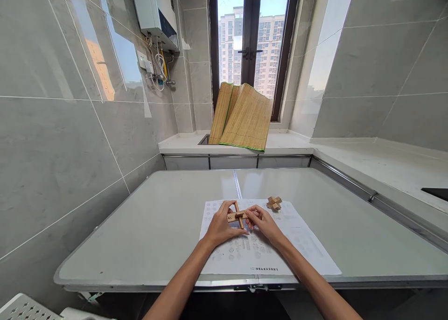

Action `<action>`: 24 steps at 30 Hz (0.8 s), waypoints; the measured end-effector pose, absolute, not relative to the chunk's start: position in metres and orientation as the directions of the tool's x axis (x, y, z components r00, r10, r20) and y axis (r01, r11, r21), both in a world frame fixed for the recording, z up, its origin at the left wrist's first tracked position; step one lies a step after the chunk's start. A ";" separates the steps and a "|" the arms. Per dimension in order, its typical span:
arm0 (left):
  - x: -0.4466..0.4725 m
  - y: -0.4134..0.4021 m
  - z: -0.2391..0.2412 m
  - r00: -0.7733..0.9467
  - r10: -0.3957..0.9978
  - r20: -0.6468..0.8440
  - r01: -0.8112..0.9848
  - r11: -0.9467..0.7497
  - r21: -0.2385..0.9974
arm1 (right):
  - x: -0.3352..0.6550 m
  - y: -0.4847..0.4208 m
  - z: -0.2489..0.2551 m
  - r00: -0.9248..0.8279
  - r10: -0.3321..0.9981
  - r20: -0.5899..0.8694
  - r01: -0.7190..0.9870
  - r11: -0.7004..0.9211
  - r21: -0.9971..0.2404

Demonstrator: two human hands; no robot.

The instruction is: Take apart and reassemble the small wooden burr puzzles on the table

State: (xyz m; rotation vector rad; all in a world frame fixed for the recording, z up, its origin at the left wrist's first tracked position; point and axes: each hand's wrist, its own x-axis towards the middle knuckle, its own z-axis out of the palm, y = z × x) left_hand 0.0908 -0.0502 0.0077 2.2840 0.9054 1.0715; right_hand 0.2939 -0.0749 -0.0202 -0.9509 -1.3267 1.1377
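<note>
Above the printed sheet (231, 259), my left hand (219, 226) holds small wooden puzzle pieces (239, 215) joined in a cross. A thin stick runs lengthwise between its index finger and thumb. A wider bar crosses that stick. My right hand (262, 223) pinches the right end of this bar, and its fingertips cover that end. Just beyond my right hand, an assembled wooden burr puzzle (274, 203) rests near the sheet's far edge.
The sheet lies on a pale folding table (140, 236) with a seam down its middle. Behind it, a bamboo mat (247, 117) leans at the window on a white counter (290, 145). A white perforated chair (26, 309) is at lower left. Tiled walls flank both sides.
</note>
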 end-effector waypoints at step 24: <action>0.093 -0.050 0.004 0.492 0.741 0.457 0.315 -0.641 0.700 | 0.293 -0.078 -0.019 -0.175 0.972 0.155 -0.170 0.126 -0.977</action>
